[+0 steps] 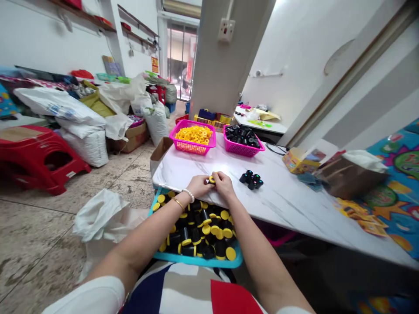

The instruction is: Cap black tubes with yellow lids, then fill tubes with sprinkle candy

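My left hand [198,186] and my right hand [223,185] meet over the table's near edge, fingers closed around one small black cylinder with a yellow ring-shaped cap [212,179]. Below them a blue basket [199,260] rests at my lap, full of black cylinders with yellow caps [196,235]. On the tabletop to the right of my hands stands a small cluster of black cylinders [251,179] with shiny ends. Farther back, a pink basket [191,148] holds yellow rings [194,134], and a second pink basket [244,151] holds black parts [242,135].
The white marbled table [301,209] runs to the right, with a small open carton [303,159] and yellow packets [362,216] on it. A red stool [49,152] and stuffed white sacks [85,139] are at the left. A grey pillar [225,69] rises behind the baskets.
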{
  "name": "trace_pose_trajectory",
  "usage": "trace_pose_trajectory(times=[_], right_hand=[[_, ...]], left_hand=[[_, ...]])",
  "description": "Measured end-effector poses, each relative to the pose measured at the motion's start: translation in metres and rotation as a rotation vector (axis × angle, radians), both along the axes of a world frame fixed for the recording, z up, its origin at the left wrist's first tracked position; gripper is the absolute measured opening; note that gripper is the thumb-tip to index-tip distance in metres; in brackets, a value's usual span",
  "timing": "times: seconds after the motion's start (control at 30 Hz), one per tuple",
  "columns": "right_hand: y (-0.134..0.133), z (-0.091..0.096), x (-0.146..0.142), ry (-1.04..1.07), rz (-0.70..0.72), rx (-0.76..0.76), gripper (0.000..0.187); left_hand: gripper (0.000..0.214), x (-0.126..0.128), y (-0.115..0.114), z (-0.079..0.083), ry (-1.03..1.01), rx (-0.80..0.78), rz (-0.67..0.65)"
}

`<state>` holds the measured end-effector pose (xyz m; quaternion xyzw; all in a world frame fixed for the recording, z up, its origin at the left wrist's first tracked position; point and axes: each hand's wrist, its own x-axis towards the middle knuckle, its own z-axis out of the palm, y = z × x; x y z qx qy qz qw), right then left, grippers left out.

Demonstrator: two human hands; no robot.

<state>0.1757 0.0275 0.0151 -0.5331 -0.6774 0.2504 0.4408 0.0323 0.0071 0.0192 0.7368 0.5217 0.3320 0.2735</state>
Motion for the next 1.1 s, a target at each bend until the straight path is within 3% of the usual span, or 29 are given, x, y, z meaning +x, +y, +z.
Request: trace_pose_trajectory(times=[0.23, 0.43, 0.6, 0.73, 0.97, 1.1], right_hand=[[0.016, 0.004, 0.0, 0.022, 0.05, -0.241, 0.025], [0.005, 0.006, 0.0, 0.096, 0.114, -0.261, 0.03], [-0.003, 0.001, 0.013, 0.208, 0.194, -0.266, 0.042], [0.007, 0.01, 0.022, 0.23, 0.261, -0.362, 0.049], [0.021, 0.028, 0.025, 0.114, 0.433, -0.651, 0.04], [0.014, 0.029, 0.022, 0.075, 0.391, -0.607, 0.03]], left_hand=[[0.024, 0.007, 0.006, -0.01, 0.055, 0.014, 0.077], [0.034, 0.009, -0.001, -0.013, 0.021, 0.086, 0.123], [0.022, 0.008, -0.005, -0.012, -0.019, 0.148, 0.073], [0.017, 0.005, -0.006, -0.009, -0.02, 0.173, 0.014], [0.026, 0.005, -0.004, -0.008, 0.058, 0.113, -0.009], [0.029, 0.005, -0.001, -0.007, 0.112, 0.068, 0.011]])
